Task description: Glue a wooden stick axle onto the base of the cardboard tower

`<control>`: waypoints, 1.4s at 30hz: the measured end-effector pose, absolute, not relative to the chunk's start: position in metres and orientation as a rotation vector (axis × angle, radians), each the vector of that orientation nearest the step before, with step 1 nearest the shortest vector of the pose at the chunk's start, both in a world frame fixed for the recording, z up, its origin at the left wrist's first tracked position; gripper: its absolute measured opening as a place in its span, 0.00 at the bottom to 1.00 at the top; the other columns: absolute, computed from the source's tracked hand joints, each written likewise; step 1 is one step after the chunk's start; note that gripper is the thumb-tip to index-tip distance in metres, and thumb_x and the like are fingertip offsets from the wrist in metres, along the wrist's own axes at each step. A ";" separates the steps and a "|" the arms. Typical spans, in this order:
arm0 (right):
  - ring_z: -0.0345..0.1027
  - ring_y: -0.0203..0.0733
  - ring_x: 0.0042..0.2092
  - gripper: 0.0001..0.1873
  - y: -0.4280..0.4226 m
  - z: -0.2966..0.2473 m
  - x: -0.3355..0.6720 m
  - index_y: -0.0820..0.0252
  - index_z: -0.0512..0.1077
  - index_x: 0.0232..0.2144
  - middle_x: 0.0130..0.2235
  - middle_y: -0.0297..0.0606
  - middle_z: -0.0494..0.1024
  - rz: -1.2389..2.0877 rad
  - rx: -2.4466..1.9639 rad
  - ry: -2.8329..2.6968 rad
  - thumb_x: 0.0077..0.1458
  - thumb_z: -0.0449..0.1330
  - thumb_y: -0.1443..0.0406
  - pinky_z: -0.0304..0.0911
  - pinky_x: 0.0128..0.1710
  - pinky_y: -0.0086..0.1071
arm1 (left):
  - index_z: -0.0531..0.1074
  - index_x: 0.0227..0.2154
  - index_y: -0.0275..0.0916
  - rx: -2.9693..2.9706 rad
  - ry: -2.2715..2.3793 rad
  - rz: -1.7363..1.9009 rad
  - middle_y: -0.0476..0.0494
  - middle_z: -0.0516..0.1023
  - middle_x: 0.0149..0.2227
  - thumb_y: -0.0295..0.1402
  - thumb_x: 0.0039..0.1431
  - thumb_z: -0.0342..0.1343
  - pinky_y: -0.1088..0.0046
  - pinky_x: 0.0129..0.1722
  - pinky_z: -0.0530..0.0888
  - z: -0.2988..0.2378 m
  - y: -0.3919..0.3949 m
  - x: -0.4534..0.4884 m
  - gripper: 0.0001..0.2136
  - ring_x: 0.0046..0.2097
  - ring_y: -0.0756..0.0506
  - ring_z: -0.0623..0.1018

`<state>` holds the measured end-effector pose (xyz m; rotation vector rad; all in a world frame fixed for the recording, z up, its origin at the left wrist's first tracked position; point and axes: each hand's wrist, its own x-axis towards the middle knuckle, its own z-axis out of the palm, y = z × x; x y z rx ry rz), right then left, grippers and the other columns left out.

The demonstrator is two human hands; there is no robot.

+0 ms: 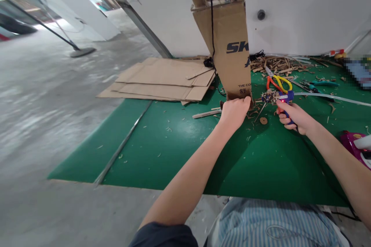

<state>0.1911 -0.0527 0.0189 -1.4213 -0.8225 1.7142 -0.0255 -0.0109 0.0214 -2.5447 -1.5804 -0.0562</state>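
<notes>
Left fingers (239,104) on cardboard column edge (236,94)

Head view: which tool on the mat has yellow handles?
The scissors, with yellow and orange handles; the pliers to their right have teal handles, and the glue gun in the right hand is blue.

You've got flattened cardboard sheets (162,80) at eleven o'clock on the green work mat (145,154), yellow-and-orange scissors (278,83) at one among cardboard scraps (275,64), teal-handled pliers (321,83) at two, and a floor mop (82,51) out at ten
</notes>
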 end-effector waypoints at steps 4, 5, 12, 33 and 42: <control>0.44 0.22 0.18 0.23 -0.053 0.019 0.191 0.60 0.63 0.25 0.22 0.23 0.55 1.703 -1.428 -0.834 0.57 0.64 0.49 0.37 0.11 0.17 | 0.72 0.47 0.37 -2.543 -1.575 -0.045 0.35 0.81 0.36 0.22 0.65 0.47 0.66 0.34 0.74 0.023 -0.011 -0.025 0.13 0.41 0.36 0.83; 0.44 0.22 0.18 0.23 -0.053 0.019 0.191 0.60 0.63 0.25 0.22 0.23 0.55 1.700 -1.428 -0.836 0.57 0.64 0.49 0.37 0.11 0.17 | 0.72 0.47 0.37 -2.543 -1.574 -0.046 0.36 0.81 0.36 0.23 0.65 0.47 0.66 0.34 0.74 0.023 -0.011 -0.026 0.13 0.41 0.36 0.83; 0.45 0.23 0.18 0.22 -0.052 0.018 0.191 0.60 0.63 0.25 0.22 0.23 0.55 1.705 -1.433 -0.823 0.60 0.62 0.50 0.37 0.11 0.18 | 0.73 0.46 0.37 -2.557 -1.556 -0.073 0.36 0.81 0.36 0.22 0.65 0.46 0.66 0.33 0.73 0.021 -0.011 -0.027 0.13 0.41 0.36 0.83; 0.43 0.24 0.18 0.22 -0.052 0.018 0.192 0.58 0.61 0.25 0.21 0.24 0.54 1.729 -1.442 -0.802 0.60 0.62 0.50 0.37 0.11 0.18 | 0.73 0.45 0.38 -2.566 -1.567 -0.095 0.38 0.81 0.38 0.22 0.65 0.47 0.68 0.34 0.72 0.020 -0.011 -0.027 0.12 0.41 0.40 0.81; 0.43 0.24 0.18 0.22 -0.053 0.020 0.191 0.58 0.61 0.25 0.21 0.24 0.55 1.728 -1.450 -0.795 0.60 0.62 0.51 0.37 0.10 0.17 | 0.74 0.44 0.37 -2.572 -1.532 -0.131 0.39 0.81 0.38 0.21 0.65 0.47 0.68 0.33 0.72 0.019 -0.011 -0.028 0.12 0.42 0.39 0.81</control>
